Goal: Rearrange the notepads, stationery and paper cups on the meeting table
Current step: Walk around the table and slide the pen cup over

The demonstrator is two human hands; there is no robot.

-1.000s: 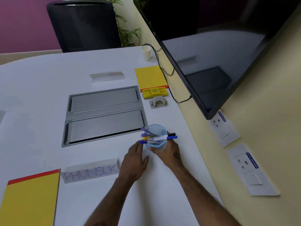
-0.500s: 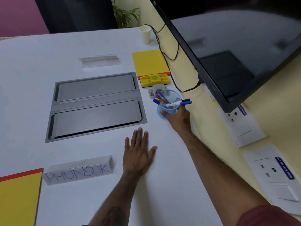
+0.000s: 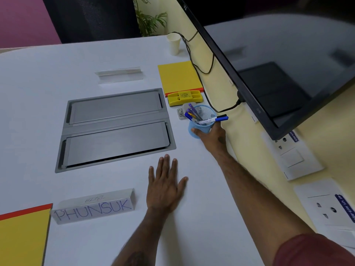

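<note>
Right of centre, the right hand (image 3: 211, 136) is gripping the blue mesh pen cup (image 3: 201, 121) from its lower right side, thumb wrapping the near wall. Cup is standing upright on the white table (image 3: 48, 77), mouth facing up, just right of the grey recessed hatch panel (image 3: 115, 129). Pens (image 3: 191, 113) inside are leaning up and to the left; one white marker (image 3: 213, 120) with a blue cap is lying across the rim, long axis running nearly left–right, cap end poking out to the right. A grey stapler (image 3: 181, 112) is sitting just behind the cup, partly hidden, and a yellow tray (image 3: 185, 97) is lying above that, long axis left–right. Further up, a yellow notepad (image 3: 178, 77) is lying flat, its red binding at the near edge. A stack of paper cups (image 3: 174, 44) is standing upright near the top centre of the frame.

The left hand (image 3: 165, 187) is lying flat and empty on the table at lower centre, fingers spread and pointing up-frame. A name plate (image 3: 94, 206) reading PHUNSUK is sitting to its left, long axis left–right. A second yellow notepad (image 3: 23, 237) is filling the lower left corner
</note>
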